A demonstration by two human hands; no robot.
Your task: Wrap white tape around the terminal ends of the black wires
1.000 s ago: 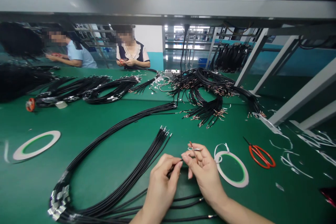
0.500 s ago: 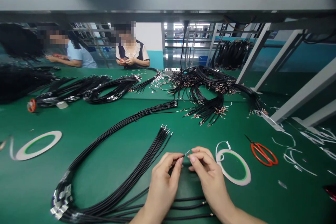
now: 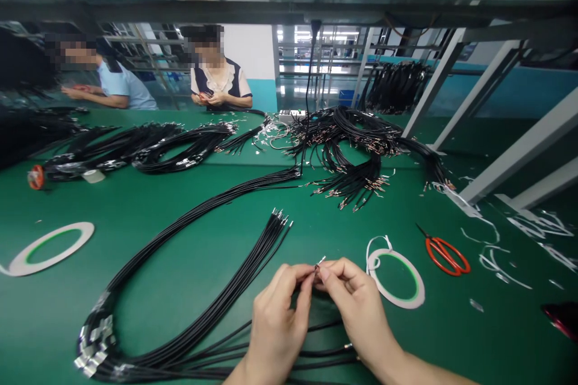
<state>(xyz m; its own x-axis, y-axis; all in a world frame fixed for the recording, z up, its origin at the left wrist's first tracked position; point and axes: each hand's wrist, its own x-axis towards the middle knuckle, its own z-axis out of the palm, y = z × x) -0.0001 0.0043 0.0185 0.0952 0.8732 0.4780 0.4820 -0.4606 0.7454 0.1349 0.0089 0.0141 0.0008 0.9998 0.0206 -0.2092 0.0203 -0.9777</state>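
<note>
Both my hands meet low in the middle of the view, over the green table. My left hand [image 3: 280,313] pinches a thin black cable near its end, with the silvery tip [image 3: 321,259] poking up between the fingertips. Thumb and forefinger of my right hand [image 3: 363,307] are closed at that same cable end, touching the left fingertips. A long bundle of black cables [image 3: 244,267] curves round on the left, with silvery tags [image 3: 94,343] at its bend. Several loose cables from it pass beneath my hands.
On the right lie a tape ring [image 3: 421,298], red-handled scissors [image 3: 445,255] and white strips [image 3: 506,271]. Another tape ring [image 3: 85,230] lies left. Cable coils [image 3: 189,147] and a cable heap [image 3: 347,126] fill the back. Metal posts [image 3: 510,144] slant on the right. Two people [image 3: 221,81] work opposite.
My right hand has moved left, and its fingertips have closed onto the cable end held by my left hand. The view has shifted slightly, so the surroundings sit higher and further left.
</note>
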